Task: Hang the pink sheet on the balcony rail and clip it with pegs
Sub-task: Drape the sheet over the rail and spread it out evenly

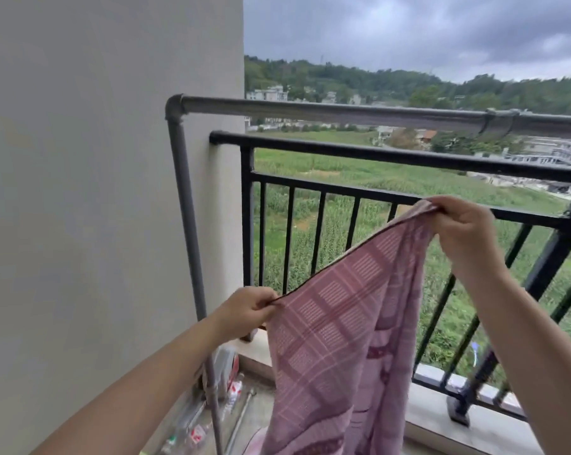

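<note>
The pink checked sheet [343, 339] hangs in front of me, its top edge stretched taut between my two hands. My left hand [248, 311] pinches the lower left corner of that edge. Higher and to the right, my right hand [461, 224] grips the other end. The sheet hangs on my side of the black balcony rail [376, 152] and below its top bar, not touching it. A grey pipe rail [310, 110] runs above and beyond the black one. No pegs are in view.
A plain wall [97, 192] closes the left side, with the grey pipe's upright [187, 208] running down it. Plastic bottles and a jug [225, 372] lie on the floor in the corner. A concrete kerb [441, 412] runs under the railing.
</note>
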The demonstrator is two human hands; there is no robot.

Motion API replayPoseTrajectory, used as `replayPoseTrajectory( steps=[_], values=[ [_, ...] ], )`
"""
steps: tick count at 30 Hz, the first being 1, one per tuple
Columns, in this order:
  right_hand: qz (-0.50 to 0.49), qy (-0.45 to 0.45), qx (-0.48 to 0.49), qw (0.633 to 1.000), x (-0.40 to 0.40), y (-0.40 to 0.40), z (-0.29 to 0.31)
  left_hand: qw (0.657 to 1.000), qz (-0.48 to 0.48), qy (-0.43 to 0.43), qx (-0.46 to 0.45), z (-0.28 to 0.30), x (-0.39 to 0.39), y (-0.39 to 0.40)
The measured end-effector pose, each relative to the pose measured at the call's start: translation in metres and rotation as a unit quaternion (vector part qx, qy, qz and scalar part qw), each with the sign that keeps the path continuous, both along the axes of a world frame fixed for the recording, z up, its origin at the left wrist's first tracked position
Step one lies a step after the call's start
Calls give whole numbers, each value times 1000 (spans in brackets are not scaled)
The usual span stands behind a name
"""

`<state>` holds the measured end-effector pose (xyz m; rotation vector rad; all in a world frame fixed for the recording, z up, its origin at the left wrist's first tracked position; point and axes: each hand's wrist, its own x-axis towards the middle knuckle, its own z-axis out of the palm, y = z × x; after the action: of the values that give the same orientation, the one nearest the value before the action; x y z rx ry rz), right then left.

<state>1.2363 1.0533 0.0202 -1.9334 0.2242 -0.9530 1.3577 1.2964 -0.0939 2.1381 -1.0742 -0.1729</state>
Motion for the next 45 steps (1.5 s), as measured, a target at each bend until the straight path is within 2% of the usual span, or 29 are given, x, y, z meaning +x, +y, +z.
replayPoseTrajectory(
  steps=[2,4,6,8,9,10,12,15,19,20,22,24,26,28,30,33,35,37,39,40,42,43,45],
  values=[
    [-65,9,-28,997,2,-18,4,999,23,15,-38,10,10,4],
    [-75,87,-78,990,5,-20,4,992,64,-25,-107,32,16,3],
    [59,215,-95,970,9,-3,-3,983,69,-90,-147,59,17,-7],
    [213,318,-91,920,15,30,-19,978,34,-154,-134,80,15,-20],
    [251,337,-109,901,21,46,-30,976,14,-177,-128,87,14,-26],
    [255,340,-144,894,28,58,-40,974,2,-191,-124,90,14,-30],
    [195,304,-199,911,44,72,-57,971,0,-201,-126,95,14,-34],
    [87,261,-181,944,58,68,-70,971,-5,-206,-124,96,14,-30],
    [142,395,-200,885,68,68,-87,970,-26,-216,-110,96,7,-23],
    [143,402,-173,888,67,69,-89,970,-17,-217,-108,96,6,-20],
    [111,370,-38,922,60,58,-86,970,20,-231,-72,90,5,-10],
    [57,294,67,952,48,39,-70,965,38,-251,66,74,7,1],
    [59,219,107,968,35,29,-46,946,20,-241,215,53,6,9],
    [94,160,115,976,26,31,-26,950,34,-215,222,38,6,9],
    [80,123,107,983,20,31,-13,948,97,-201,227,33,10,8],
    [-39,88,-41,995,11,20,-8,929,174,-188,268,36,27,19],
    [-112,54,-161,979,7,14,-10,950,217,-107,199,44,38,26],
    [-151,21,-251,956,6,18,-9,967,251,44,21,56,47,32],
    [-173,-4,-312,934,8,21,-4,933,273,166,-168,71,56,37],
    [-177,-9,-334,926,9,23,1,918,279,167,-229,81,59,40],
    [-183,10,-393,901,14,26,17,909,317,49,-265,108,56,44],
    [-208,20,-438,874,18,26,27,905,328,-29,-271,123,52,45],
    [-288,26,-516,806,26,24,58,899,285,-172,-286,158,41,49]
  ],
)
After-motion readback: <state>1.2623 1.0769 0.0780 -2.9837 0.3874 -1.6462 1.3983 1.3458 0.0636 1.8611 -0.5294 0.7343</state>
